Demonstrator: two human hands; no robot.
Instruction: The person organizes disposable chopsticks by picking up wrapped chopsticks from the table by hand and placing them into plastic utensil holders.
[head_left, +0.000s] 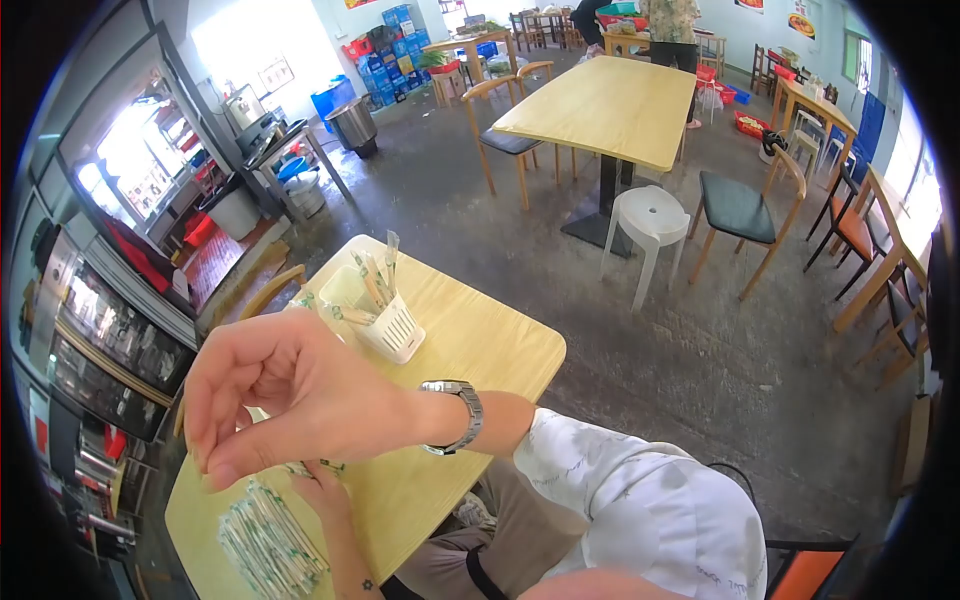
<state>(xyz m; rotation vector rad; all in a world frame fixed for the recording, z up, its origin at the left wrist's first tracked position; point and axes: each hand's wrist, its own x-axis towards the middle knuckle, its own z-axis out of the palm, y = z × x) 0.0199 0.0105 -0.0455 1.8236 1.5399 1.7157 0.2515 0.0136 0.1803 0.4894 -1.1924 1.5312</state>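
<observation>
My right hand (300,390), wearing a metal watch, is raised close to the camera over the table. Its thumb and fingers curl together in a pinch; whatever lies between them, if anything, is hidden. Below it, my left hand (322,490) is partly covered by the right and closes around wrapped chopsticks (335,465), whose green-printed ends show. A pile of paper-wrapped chopsticks (270,540) lies beside the left hand. Beyond my right hand, a white slotted plastic holder (400,335) contains several wrapped chopsticks standing at a tilt.
The light wooden table (490,340) is directly before me. Farther off are a larger table (610,110), a white stool (650,215) and a black-seated chair (735,205). Blue crates (395,65) are stacked at the back. A person (672,30) stands beyond the larger table.
</observation>
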